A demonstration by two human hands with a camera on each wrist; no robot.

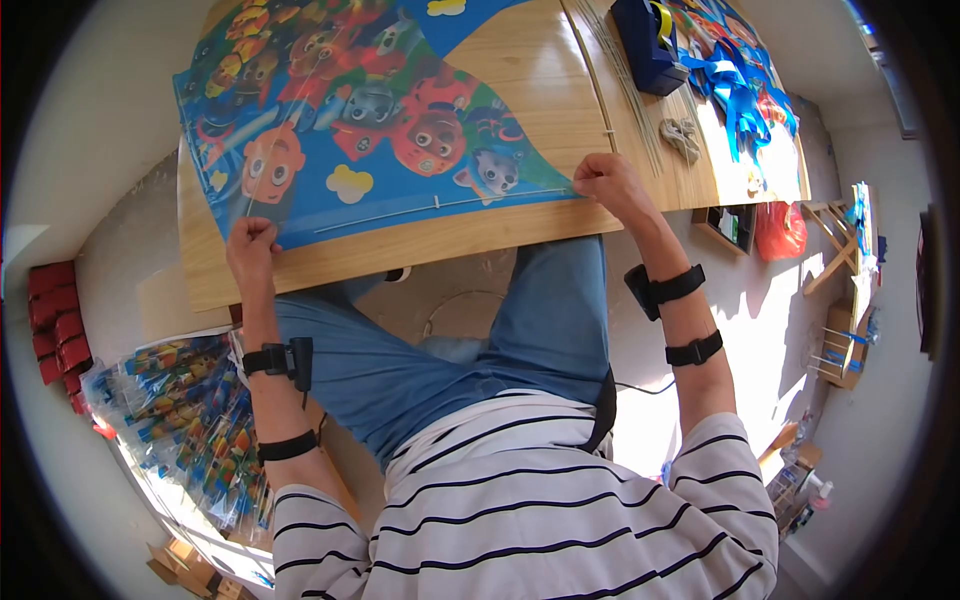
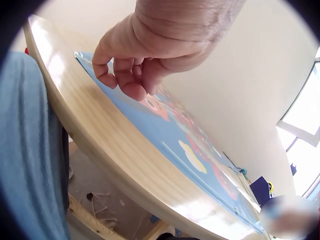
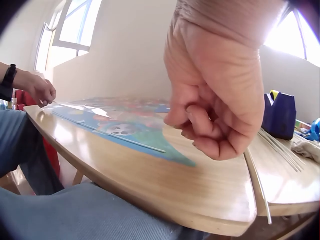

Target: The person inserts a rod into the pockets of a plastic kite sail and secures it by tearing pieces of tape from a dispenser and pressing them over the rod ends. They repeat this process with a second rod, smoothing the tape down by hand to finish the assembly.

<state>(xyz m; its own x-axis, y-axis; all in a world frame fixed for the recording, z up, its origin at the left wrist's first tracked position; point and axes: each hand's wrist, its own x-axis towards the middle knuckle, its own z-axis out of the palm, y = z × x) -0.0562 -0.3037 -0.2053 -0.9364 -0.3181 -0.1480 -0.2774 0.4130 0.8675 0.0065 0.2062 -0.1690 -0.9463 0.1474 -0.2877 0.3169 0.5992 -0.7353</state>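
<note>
The sheet (image 1: pixel 390 195) lay on the table (image 1: pixel 530 65), light and bendy, I guessed, best held by edges. My right hand (image 1: pixel 610 186) curled, empty; I couldn't tell if my left hand (image 1: pixel 252 248) pinched.

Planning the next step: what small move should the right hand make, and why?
Probably lower the right hand to pinch the near rod's right end: that end lies on the printed sheet, short of its green corner, and the hand is near it with nothing visibly held.

We see a blue printed sheet (image 1: pixel 385 150) of multicoloured cartoon animals (image 1: pixel 432 140), a navy tape dispenser (image 1: pixel 642 52) and a black-striped white shirt (image 1: pixel 540 500).
</note>
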